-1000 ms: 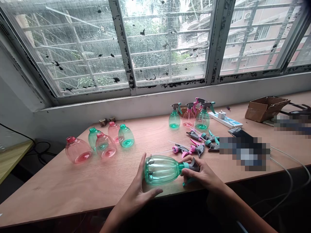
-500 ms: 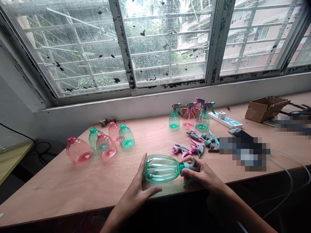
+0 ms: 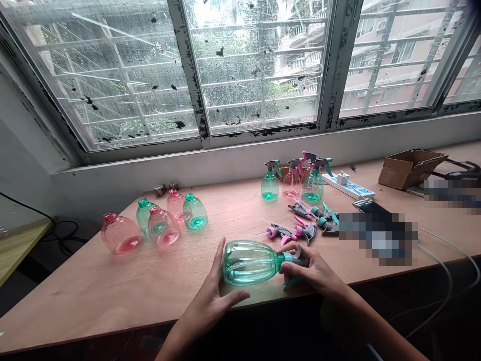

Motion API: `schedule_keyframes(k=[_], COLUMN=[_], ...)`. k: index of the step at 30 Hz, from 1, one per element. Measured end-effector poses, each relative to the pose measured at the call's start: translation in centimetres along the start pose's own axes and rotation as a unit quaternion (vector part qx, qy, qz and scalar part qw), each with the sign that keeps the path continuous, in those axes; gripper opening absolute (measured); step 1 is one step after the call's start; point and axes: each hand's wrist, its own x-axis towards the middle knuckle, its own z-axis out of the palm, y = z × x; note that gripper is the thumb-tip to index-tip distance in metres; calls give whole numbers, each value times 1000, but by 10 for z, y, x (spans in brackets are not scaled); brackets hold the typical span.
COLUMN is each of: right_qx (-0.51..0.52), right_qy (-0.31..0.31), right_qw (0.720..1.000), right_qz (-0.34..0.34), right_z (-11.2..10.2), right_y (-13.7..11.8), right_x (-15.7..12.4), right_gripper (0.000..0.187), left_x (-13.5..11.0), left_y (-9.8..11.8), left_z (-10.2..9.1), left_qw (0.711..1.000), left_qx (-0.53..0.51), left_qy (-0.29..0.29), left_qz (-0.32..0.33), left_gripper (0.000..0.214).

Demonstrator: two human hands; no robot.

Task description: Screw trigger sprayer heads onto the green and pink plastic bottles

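Observation:
A clear teal plastic bottle lies on its side, held just above the wooden table. My left hand cups its base with the fingers spread. My right hand grips the neck, where a grey and teal spray trigger head sits. Just beyond my right hand lie several loose pink and grey trigger heads. To the left stand several uncapped pink and teal bottles, among them a pink bottle and a teal bottle. Three assembled spray bottles, such as a teal one, stand at the back.
A white power strip and an open cardboard box sit along the back right of the table. A phone and white cables lie on the right, partly under a pixelated patch. A barred window runs behind the table.
The teal bottle has turned slightly about its long axis between my hands, so its ribs sit differently. My hands have stayed almost in place.

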Motion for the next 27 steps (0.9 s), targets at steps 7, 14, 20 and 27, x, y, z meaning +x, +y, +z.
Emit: schedule_keyframes(k=[7, 14, 20, 27], right_qx=[-1, -2, -10, -22], right_qy=[5, 17, 9, 13], right_qw=[1000, 1000, 1000, 1000], right_qz=[4, -5, -6, -4], right_z=[0, 1, -1, 0], right_y=[-2, 2, 3, -1], right_x=[-1, 1, 1, 1], right_gripper=[36, 37, 38, 37], left_x=[2, -1, 1, 0], left_y=[0, 6, -2, 4], left_z=[-1, 3, -2, 5], left_qw=[999, 999, 1000, 997], left_qx=[-22, -46, -12, -63], left_qy=[-18, -26, -17, -39], left_qz=[-16, -12, -20, 1], left_gripper=[97, 116, 98, 105])
